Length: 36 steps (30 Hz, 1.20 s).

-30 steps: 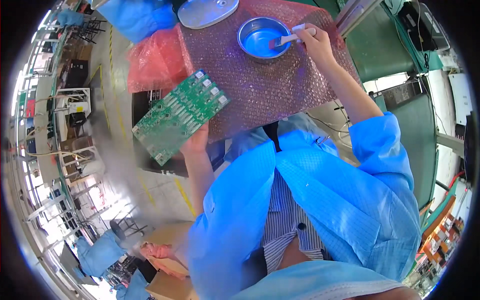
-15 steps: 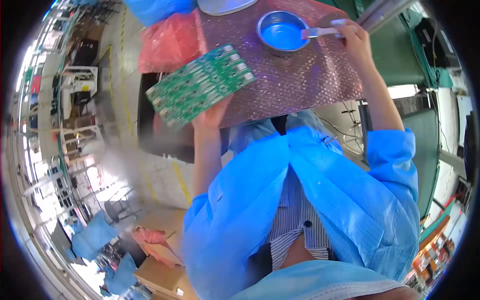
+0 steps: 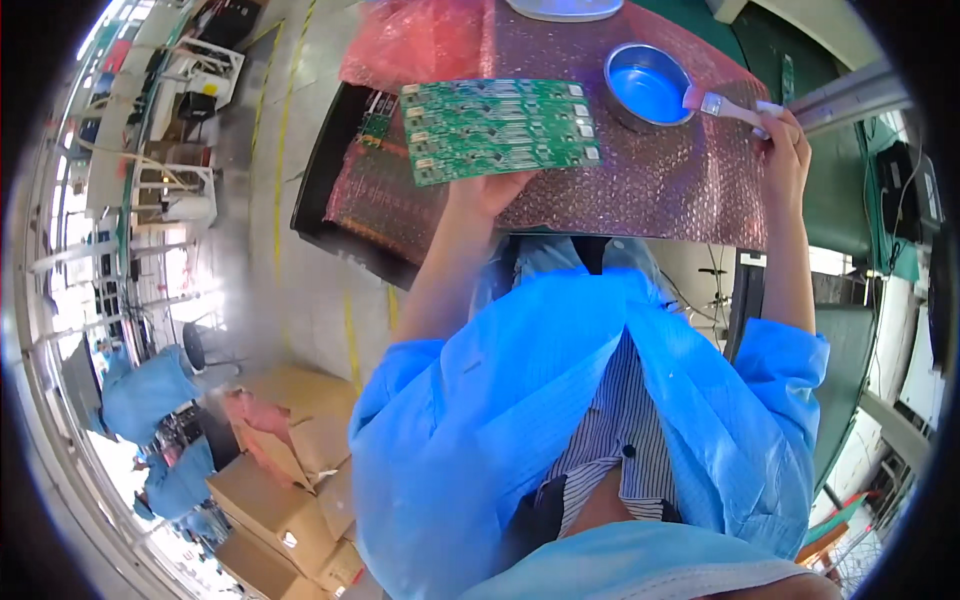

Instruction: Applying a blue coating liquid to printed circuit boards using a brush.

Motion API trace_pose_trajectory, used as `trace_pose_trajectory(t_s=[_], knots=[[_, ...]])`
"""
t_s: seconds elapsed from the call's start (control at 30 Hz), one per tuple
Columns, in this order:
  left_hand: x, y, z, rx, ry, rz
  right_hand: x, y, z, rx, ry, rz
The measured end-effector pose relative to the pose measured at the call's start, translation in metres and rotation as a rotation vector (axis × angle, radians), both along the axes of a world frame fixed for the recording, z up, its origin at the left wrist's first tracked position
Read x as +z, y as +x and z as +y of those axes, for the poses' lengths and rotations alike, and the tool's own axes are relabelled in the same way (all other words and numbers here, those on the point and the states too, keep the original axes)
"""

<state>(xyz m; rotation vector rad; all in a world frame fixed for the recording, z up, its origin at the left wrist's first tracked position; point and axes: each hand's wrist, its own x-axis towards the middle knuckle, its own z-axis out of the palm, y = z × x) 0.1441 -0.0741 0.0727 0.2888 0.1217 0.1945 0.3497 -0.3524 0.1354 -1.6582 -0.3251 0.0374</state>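
Observation:
My left hand (image 3: pixel 490 192) is closed on the near edge of a green circuit board (image 3: pixel 500 132), holding it up over the table; most of its fingers are hidden beneath the board. Rows of small parts and pale connectors line the board. In my right hand (image 3: pixel 785 150) is a flat brush (image 3: pixel 735 110) with a pale handle and a metal band. Its reddish bristles touch or overhang the rim of a round metal bowl (image 3: pixel 648 85), whose inside looks blue and may hold liquid. The bowl stands right of the board.
Pink bubble wrap (image 3: pixel 640 185) covers the table. A black tray (image 3: pixel 335 170) at the left holds more green boards (image 3: pixel 378 118) and wrap. Beyond lies a pink bubble bag (image 3: pixel 420 45) beside a white dish-like object (image 3: pixel 565 8). Cardboard boxes (image 3: pixel 275 500) stand on the floor at lower left.
The circuit board has turned to lie nearly level across the view. My view has shifted, so table, bowl and board appear farther right. The brush stays at the bowl's right rim.

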Motion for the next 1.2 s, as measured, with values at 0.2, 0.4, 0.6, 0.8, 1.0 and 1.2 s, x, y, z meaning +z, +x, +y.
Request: trace_pose_trajectory(t_s=[0.2, 0.4, 0.6, 0.8, 1.0, 1.2], knots=[[-0.009, 0.004, -0.019, -0.121, -0.032, -0.007, 0.042, -0.050, 0.037, 0.293, 0.088, -0.145], [-0.006, 0.017, -0.038, -0.194, -0.169, 0.039, 0.070, -0.080, 0.078, 0.690, 0.005, -0.516], [0.003, 0.020, -0.050, -0.306, -0.056, 0.027, 0.072, -0.082, 0.090, 0.830, -0.042, -0.693], [0.008, 0.017, -0.053, -0.335, -0.032, 0.002, 0.070, -0.085, 0.092, 0.879, -0.074, -0.760], [0.009, 0.012, -0.050, -0.315, 0.009, 0.036, 0.075, -0.083, 0.082, 0.869, -0.148, -0.708], [0.005, 0.010, -0.052, -0.308, 0.017, 0.053, 0.088, -0.084, 0.074, 0.840, -0.051, -0.660]])
